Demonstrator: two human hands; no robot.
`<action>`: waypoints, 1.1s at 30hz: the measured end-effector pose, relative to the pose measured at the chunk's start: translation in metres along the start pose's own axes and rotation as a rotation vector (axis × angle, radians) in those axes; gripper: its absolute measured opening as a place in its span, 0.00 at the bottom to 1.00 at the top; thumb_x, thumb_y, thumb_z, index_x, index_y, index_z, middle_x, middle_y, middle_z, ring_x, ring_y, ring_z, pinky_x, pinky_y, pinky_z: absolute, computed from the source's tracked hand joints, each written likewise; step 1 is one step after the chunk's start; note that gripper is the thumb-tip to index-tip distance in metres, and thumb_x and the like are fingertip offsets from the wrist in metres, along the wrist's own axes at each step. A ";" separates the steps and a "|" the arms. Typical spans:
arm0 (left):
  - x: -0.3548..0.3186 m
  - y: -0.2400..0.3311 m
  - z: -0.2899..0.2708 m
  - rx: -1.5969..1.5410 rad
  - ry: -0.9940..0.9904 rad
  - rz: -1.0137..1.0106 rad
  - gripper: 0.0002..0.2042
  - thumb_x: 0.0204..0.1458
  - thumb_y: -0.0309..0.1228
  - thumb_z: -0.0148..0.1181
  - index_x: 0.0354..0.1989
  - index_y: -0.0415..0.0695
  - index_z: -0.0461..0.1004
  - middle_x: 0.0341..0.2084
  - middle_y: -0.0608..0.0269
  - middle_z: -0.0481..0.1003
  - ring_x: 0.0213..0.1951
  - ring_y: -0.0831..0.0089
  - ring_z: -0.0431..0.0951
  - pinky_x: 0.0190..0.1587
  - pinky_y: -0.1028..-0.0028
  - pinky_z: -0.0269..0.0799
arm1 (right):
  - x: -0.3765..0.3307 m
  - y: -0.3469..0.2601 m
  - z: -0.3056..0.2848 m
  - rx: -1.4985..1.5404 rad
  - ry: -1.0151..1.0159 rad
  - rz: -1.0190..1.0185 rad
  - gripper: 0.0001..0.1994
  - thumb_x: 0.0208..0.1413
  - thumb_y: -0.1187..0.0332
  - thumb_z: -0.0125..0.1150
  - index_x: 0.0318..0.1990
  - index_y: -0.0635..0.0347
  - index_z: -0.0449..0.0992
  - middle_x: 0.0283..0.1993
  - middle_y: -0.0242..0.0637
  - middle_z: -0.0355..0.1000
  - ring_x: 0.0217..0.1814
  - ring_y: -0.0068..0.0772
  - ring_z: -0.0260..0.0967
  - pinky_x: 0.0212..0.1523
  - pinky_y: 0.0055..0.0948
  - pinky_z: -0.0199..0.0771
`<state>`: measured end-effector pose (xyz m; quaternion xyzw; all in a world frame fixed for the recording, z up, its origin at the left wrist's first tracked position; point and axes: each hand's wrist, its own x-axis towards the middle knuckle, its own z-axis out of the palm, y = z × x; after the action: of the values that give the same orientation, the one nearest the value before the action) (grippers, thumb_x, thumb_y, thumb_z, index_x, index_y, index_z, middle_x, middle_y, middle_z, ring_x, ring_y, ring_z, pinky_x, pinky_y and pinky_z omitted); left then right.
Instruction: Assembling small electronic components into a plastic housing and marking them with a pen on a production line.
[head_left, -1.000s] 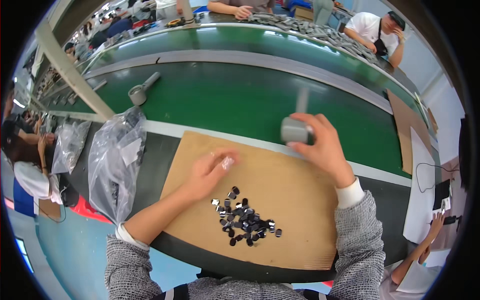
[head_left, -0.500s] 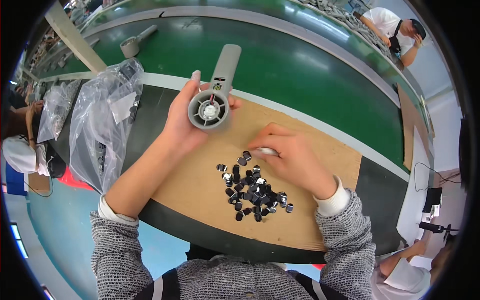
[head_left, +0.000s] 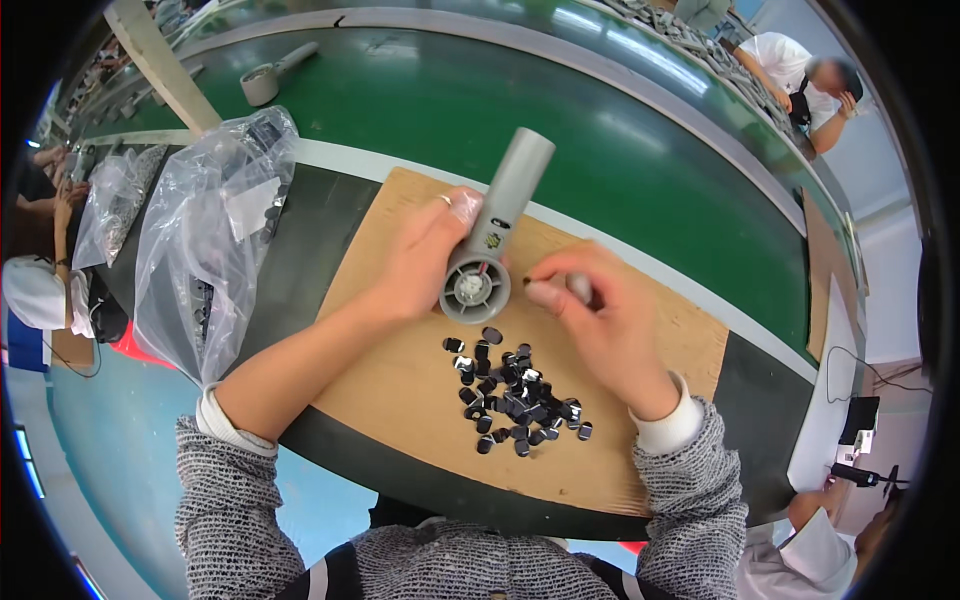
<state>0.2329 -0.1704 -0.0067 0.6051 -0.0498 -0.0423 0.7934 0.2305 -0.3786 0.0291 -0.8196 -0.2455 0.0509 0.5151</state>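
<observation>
Over the cardboard mat (head_left: 400,380), left hand (head_left: 420,262) grips a grey housing (head_left: 490,250); right hand (head_left: 590,310) pinches a tiny dark piece (head_left: 527,283) beside it.

We wear a knitted grey-and-black flecked sweater with long sleeves, each ending in a ribbed cuff near the cardboard sheet (head_left: 420,390). White inner cuffs peek out beyond them. A thin ring sits on our left hand (head_left: 425,262), and a clear finger cot covers one fingertip. Our right hand (head_left: 600,320) is bare. Pale stripes cross the sweater's chest.
</observation>
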 end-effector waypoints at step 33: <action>-0.007 0.000 0.015 0.052 -0.126 0.000 0.13 0.64 0.33 0.40 0.45 0.38 0.70 0.30 0.66 0.73 0.34 0.83 0.70 0.37 0.78 0.68 | 0.010 0.012 0.008 -0.069 0.163 -0.353 0.11 0.44 0.84 0.65 0.36 0.63 0.81 0.34 0.35 0.73 0.30 0.24 0.71 0.29 0.21 0.71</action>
<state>0.2242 -0.1842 -0.0031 0.6218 -0.1006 -0.0789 0.7727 0.2405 -0.3721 0.0162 -0.7823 -0.3447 -0.1151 0.5059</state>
